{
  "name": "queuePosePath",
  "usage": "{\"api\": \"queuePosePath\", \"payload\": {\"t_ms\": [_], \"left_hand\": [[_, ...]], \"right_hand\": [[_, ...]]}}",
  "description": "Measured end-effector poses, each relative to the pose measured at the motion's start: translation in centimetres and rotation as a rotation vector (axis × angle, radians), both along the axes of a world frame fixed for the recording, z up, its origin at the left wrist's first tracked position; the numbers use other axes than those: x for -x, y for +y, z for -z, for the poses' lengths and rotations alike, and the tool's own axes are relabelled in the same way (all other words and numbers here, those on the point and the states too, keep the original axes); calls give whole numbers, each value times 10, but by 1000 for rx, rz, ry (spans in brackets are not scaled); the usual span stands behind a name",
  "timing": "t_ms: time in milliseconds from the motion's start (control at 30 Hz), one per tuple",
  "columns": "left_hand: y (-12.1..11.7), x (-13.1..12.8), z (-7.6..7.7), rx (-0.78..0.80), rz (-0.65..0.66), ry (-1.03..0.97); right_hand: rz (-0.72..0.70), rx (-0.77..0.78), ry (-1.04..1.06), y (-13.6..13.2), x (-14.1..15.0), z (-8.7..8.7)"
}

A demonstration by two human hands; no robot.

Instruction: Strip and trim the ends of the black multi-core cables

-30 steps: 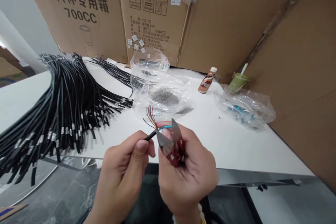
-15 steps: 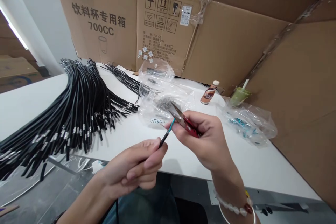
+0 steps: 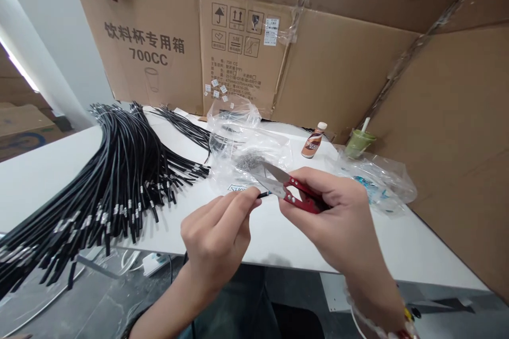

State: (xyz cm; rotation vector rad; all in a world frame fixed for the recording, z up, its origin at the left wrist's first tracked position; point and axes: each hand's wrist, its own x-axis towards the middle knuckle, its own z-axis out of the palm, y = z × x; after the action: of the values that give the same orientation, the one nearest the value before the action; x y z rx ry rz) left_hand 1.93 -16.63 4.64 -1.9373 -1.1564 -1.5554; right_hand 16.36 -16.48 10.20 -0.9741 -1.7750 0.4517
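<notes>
Tabletop [image 3: 409, 249] lies open right of the hands [image 3: 340, 217]; black cables [image 3: 127, 169] block the left.

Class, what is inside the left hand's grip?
A black cable: its end pokes out of the left hand, near the scissors. The stretch within the grip is covered.

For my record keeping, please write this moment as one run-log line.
left hand: pinches black cable | right hand: holds red snips, blades apart | cable tip: close to blades | on table: cable bundle, bottle

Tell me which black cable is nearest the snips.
The cable pinched in the left hand, its tip beside the red snips; the other cables lie bunched, unheld.
</notes>
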Motion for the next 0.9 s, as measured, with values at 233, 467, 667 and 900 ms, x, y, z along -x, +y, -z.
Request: {"api": "queuePosePath", "payload": {"t_ms": [233,467,667,900], "left_hand": [[8,23,-28,908,850,-229],[17,7,-10,1370,1806,-936],[20,6,-6,1133,1509,-1029],[12,-8,2,525,735,-831]], "right_hand": [[-425,178,-119,25,-32,-32],[-808,324,310,52,0,2],[-579,360,520,50,23,6],[-395,306,509,27,25,-4]]}}
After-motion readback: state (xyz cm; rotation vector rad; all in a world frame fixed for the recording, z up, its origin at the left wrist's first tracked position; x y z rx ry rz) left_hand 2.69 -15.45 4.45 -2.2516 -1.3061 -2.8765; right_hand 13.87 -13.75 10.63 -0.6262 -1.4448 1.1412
